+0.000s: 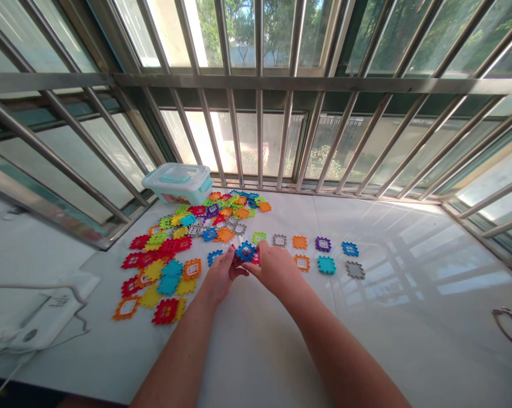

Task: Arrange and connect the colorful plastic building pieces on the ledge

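Here, we have a blue toothed tile (246,251) up between our two hands, over the pale tabletop (281,345). Print on the white device (43,323) at far left and the label on the lidded box (177,177) are too small for us to read. Our left hand (220,279) and right hand (278,266) pinch the tile's opposite edges, fingers drawn in narrowly.

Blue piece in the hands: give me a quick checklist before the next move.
1. Blue piece gripped: ok, left hand and right hand both on it.
2. Blue piece joined to another: cannot tell, fingers cover its edges.
3. Pink piece fully visible: not ok, partly hidden by the right hand.
4. Teal piece and gray piece apart: ok.
5. Loose pieces at left separated: not ok, many overlap.
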Demonstrator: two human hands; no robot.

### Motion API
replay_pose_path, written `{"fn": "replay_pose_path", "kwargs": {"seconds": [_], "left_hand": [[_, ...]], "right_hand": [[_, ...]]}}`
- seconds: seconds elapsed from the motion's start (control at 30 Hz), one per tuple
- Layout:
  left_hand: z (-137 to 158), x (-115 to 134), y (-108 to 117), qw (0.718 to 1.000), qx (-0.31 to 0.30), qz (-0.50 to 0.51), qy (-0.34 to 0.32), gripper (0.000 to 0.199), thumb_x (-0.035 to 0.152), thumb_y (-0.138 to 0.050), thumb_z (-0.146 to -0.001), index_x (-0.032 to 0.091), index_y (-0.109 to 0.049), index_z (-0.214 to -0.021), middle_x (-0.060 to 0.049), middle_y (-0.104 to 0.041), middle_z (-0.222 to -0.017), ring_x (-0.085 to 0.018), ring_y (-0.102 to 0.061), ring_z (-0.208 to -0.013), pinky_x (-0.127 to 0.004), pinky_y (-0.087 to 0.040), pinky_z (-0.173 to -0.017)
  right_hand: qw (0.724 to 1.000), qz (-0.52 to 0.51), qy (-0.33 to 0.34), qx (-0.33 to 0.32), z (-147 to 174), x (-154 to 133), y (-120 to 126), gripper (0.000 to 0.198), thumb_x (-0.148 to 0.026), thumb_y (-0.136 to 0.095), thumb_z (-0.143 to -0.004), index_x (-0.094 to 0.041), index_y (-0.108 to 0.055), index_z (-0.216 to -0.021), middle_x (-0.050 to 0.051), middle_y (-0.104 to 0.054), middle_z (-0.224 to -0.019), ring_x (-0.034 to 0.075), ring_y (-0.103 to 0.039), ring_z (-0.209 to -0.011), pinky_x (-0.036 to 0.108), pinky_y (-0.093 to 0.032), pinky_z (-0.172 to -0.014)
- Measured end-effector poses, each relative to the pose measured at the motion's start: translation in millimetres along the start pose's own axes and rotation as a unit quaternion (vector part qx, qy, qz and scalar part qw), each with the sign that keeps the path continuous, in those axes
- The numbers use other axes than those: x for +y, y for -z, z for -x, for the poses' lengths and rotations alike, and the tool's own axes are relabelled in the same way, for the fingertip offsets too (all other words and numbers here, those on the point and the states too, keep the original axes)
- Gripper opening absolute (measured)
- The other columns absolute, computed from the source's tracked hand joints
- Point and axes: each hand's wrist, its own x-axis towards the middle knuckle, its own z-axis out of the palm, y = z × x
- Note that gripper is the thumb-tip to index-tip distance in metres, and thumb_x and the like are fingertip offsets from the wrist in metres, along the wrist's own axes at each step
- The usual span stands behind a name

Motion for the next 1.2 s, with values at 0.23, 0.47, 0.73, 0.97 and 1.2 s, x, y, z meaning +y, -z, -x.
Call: {"fn": "replay_pose_path", "kwargs": {"seconds": [0.23,0.47,0.73,0.97,1.2], "left_hand": [[-0.5,-0.3,5.1,0.983,0.001,-0.176,-0.041,0.049,0.063,-0.069,-0.094,0.016,-0.074,-0.086,-0.005,-0.071,-0.069,-0.015,-0.063,-0.057,-0.028,-0.053,-0.059],[3.1,2.0,6.2,0.953,-0.026,-0.299,-0.051,0.050,0.063,-0.069,-0.093,0.019,-0.068,-0.069,-0.002,-0.063,-0.053,-0.014,-0.055,-0.047,-0.024,-0.039,-0.050],[3.6,-1.6,5.9,0.981,-0.047,-0.187,-0.030,0.051,0.068,-0.066,-0.094,0.018,-0.076,-0.089,-0.003,-0.067,-0.064,-0.013,-0.056,-0.049,-0.025,-0.043,-0.048],[2.3,4.1,9.8,0.988,0.036,-0.120,-0.086,0.059,0.063,-0.064,-0.097,0.015,-0.072,-0.129,-0.001,-0.067,-0.071,-0.010,-0.049,-0.050,-0.022,-0.040,-0.044],[-0.5,4.6,5.9,0.985,0.089,-0.090,-0.116,0.049,0.061,-0.066,-0.096,0.015,-0.072,-0.115,0.001,-0.063,-0.067,-0.009,-0.046,-0.047,-0.020,-0.034,-0.040]], "right_hand": [[0.998,0.049,-0.031,0.006,4.0,-7.9,0.2,0.037,-0.053,-0.071,-0.100,-0.020,-0.061,-0.115,0.012,-0.077,-0.102,0.028,-0.077,-0.092,0.032,-0.054,-0.074],[0.982,0.062,0.175,0.023,3.7,-4.0,6.6,0.032,-0.032,-0.079,-0.096,-0.024,-0.064,-0.123,0.008,-0.071,-0.125,0.026,-0.067,-0.118,0.031,-0.055,-0.087],[0.983,0.055,0.173,0.014,2.8,1.0,15.5,0.024,-0.034,-0.075,-0.097,-0.022,-0.068,-0.116,0.009,-0.070,-0.117,0.026,-0.065,-0.113,0.033,-0.054,-0.091],[0.992,0.046,0.005,0.119,6.8,136.6,68.6,0.042,-0.029,-0.071,-0.092,-0.022,-0.067,-0.132,0.012,-0.068,-0.132,0.030,-0.062,-0.123,0.040,-0.049,-0.105],[0.990,0.086,-0.104,0.031,35.7,283.5,65.7,0.042,-0.030,-0.071,-0.083,-0.025,-0.073,-0.125,0.010,-0.070,-0.132,0.031,-0.066,-0.119,0.042,-0.049,-0.107]]}}
